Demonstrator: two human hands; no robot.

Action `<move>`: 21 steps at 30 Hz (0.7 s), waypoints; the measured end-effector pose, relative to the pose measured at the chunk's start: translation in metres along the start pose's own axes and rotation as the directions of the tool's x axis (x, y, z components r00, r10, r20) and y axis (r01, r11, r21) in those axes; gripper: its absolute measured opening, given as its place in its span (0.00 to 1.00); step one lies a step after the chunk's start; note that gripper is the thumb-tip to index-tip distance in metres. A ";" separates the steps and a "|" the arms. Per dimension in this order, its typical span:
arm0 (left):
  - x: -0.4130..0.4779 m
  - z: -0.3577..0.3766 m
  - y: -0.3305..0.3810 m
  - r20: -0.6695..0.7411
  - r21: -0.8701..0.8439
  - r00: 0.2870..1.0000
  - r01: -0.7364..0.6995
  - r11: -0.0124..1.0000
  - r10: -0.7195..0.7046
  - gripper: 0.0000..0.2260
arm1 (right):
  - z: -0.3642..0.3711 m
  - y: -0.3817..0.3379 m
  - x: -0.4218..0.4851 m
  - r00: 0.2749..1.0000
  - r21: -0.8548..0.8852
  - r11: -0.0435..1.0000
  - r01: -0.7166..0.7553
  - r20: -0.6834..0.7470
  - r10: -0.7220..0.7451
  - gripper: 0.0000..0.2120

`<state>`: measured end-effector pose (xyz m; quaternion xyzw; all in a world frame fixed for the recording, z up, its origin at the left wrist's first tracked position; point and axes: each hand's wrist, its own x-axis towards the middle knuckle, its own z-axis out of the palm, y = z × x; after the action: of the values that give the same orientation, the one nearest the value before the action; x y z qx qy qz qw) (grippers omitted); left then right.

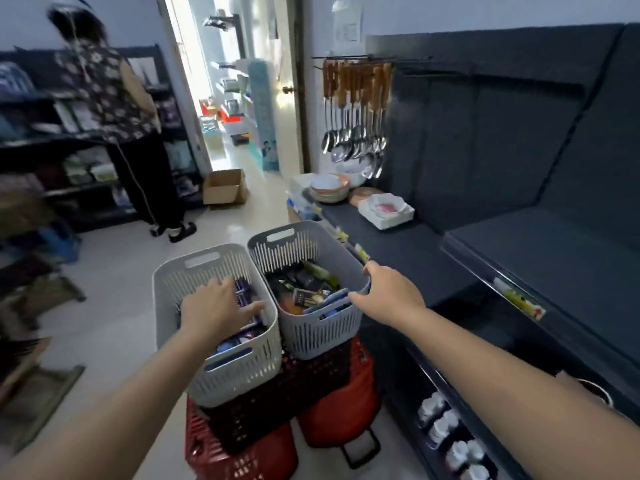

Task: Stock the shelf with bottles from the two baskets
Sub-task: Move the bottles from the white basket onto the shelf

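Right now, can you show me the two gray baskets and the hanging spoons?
Left basket (239,372), head view, near slotted wall.
Right basket (322,334), head view, near slotted wall.
Hanging spoons (353,140), head view, shiny bowls.

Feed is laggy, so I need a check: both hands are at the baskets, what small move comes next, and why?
Probably close the left hand on one item in the left basket and lift it out. That hand is already spread low over the contents, apparently not gripping yet, while the right hand rests at the right basket rim; the dark shelf alongside has bare space.

Pale tiled floor (114,271), bright open doorway (225,81)
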<state>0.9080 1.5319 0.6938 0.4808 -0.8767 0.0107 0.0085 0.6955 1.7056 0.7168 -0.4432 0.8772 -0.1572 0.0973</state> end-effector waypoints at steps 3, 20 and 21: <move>0.009 0.026 -0.046 0.052 -0.005 0.991 0.121 0.993 -0.121 0.36 | 0.025 -0.038 0.032 0.992 -0.044 0.994 0.101 0.081 -0.097 0.24; 0.097 0.154 -0.097 0.474 0.011 0.875 0.110 0.994 -0.102 0.27 | 0.158 -0.127 0.206 0.812 0.180 0.925 0.336 0.442 -0.381 0.18; 0.103 0.163 -0.095 0.518 0.008 0.853 0.064 0.998 -0.059 0.27 | 0.164 -0.129 0.214 0.800 0.207 0.919 0.336 0.453 -0.394 0.18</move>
<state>0.9319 1.3892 0.5348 0.4936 -0.8310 -0.1232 -0.2250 0.7170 1.4298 0.6040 -0.6224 0.7117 -0.1072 0.3076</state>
